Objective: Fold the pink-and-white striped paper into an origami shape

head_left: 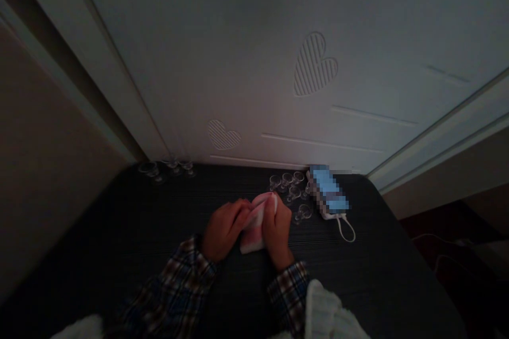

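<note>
My left hand [223, 229] and my right hand [277, 232] meet over a dark table [119, 254], both closed on a pink and white cloth [254, 228]. The cloth is pinched between the fingers of both hands and hangs down to the tabletop. Both wrists come out of plaid sleeves. The light is dim, so what the fingers pinch inside the cloth, if anything, is hidden.
Several small clear glass cups [292, 190] stand just beyond my right hand. Three more glasses [167, 168] stand at the table's far left. A phone [329, 193] with a white cable [345, 230] lies at the right. A white panel with heart shapes [314, 63] rises behind.
</note>
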{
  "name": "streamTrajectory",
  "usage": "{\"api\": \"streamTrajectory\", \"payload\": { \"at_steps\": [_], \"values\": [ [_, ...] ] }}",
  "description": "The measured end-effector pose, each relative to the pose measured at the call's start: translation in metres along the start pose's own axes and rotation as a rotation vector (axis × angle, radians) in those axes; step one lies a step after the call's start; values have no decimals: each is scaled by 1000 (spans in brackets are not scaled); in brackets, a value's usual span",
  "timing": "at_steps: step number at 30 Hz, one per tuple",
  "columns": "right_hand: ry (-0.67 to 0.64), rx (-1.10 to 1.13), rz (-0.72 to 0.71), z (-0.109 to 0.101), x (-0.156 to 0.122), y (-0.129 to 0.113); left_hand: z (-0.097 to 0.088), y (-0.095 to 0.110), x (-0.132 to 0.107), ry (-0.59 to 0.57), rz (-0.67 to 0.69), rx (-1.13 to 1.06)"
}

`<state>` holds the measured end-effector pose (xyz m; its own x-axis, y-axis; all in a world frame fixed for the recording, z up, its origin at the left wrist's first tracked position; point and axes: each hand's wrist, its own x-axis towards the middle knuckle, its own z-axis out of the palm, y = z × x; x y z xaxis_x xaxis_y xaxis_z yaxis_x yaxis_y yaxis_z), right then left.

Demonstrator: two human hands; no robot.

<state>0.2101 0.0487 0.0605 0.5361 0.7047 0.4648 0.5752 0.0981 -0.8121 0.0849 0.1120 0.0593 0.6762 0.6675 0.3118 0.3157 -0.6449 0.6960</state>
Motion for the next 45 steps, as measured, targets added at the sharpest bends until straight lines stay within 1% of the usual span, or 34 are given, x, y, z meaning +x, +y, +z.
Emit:
{"api": "streamTrajectory", "payload": {
  "at_steps": [3, 7, 10, 13, 16, 26, 32, 38, 41, 45],
  "values": [
    [-46, -14, -29, 0, -1, -1, 0, -1, 0, 12, -19, -10],
    [-7, 2, -6, 0, -1, 1, -2, 2, 1, 2, -22, -21],
    [52, 6, 56, 0, 0, 4, -3, 5, 1, 1, -13, -25],
    [113, 0, 156, 1, 0, 7, -2, 6, 1, -2, 18, -15],
    [113, 29, 199, 2, 0, 8, 1, 5, 2, -8, 28, -19],
    [72, 7, 115, 1, -1, 4, 0, 1, 1, -28, -3, -21],
    [82, -10, 128, 0, 0, 3, 0, 2, 1, -19, 3, -12],
    [66, -8, 106, 0, 0, 3, 3, 2, 2, 12, 2, 97],
    [52, 21, 76, 1, -1, 2, 2, 2, 2, 41, 11, 117],
    [57, 12, 95, 0, 0, 1, 1, 2, 1, 51, 38, 114]
  ]
}}
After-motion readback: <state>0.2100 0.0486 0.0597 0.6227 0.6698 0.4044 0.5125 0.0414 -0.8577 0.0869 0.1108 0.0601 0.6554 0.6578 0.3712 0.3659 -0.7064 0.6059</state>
